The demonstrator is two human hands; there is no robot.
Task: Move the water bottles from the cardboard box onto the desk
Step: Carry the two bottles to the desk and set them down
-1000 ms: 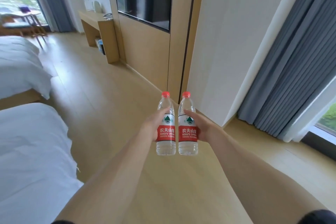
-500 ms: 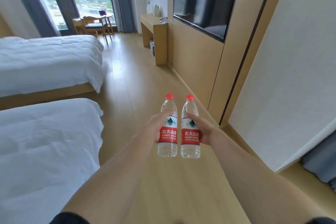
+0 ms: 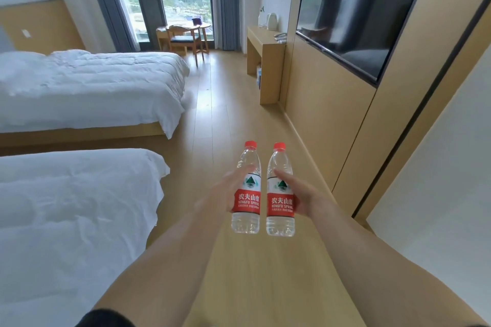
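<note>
1. Gripping 1 water bottle each, both hands reach forward over the wooden floor (image 3: pixel 225 119).
2. The left hand (image 3: pixel 223 194) wraps the left bottle (image 3: pixel 246 188) at its red label, fingers curled round it.
3. The right hand (image 3: pixel 303 196) clasps the right bottle (image 3: pixel 280 191) likewise.
4. Both bottles stand upright, red caps up, just beside each other.
5. The desk (image 3: pixel 263 42) with a kettle (image 3: pixel 271 21) stands well ahead by the wall.
6. 2 white beds (image 3: pixel 87 79) lie to the left.

- Two water bottles, left (image 3: pixel 246 194) and right (image 3: pixel 280 195), each red-capped with a red label
- Two hands, left hand (image 3: pixel 220 198) and right hand (image 3: pixel 303 196)
- Two white beds, near (image 3: pixel 66 215) and far (image 3: pixel 87 85)
- One desk (image 3: pixel 263 42)
- One chair (image 3: pixel 183 41)
- One kettle (image 3: pixel 271 21)
</note>
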